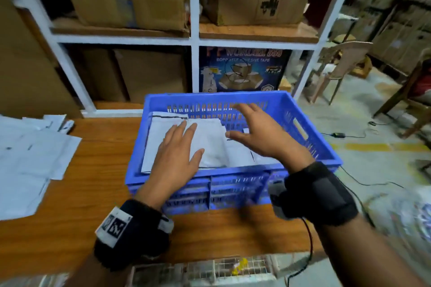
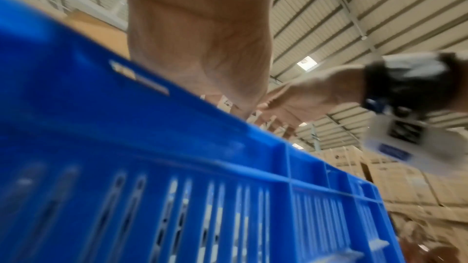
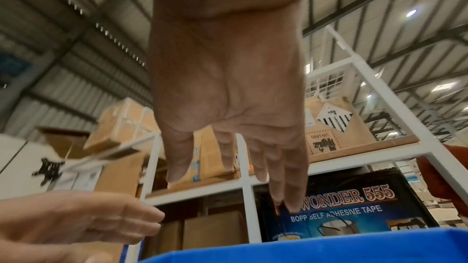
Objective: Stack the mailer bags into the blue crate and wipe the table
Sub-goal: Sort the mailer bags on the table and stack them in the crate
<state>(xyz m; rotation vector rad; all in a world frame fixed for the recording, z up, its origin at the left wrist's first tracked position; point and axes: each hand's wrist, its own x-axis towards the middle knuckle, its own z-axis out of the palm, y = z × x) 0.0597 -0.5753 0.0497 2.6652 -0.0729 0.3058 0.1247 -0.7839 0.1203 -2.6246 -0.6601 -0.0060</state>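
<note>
stacking step: left hand [image 1: 178,156] flat on bags [image 1: 210,144] in blue crate [image 1: 303,109], right hand [image 1: 261,133] spread, seemingly hovering; next, fetch tabletop [image 1: 98,193] mailers [image 1: 30,158].

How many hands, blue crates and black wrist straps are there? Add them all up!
Hands: 2, the left hand and the right hand
Blue crates: 1, the blue crate
Black wrist straps: 2, the left wrist strap and the right wrist strap
Total: 5

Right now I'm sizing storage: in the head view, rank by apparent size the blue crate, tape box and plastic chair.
1. blue crate, nearest the camera
2. tape box
3. plastic chair, farther off, close to the tape box
</note>
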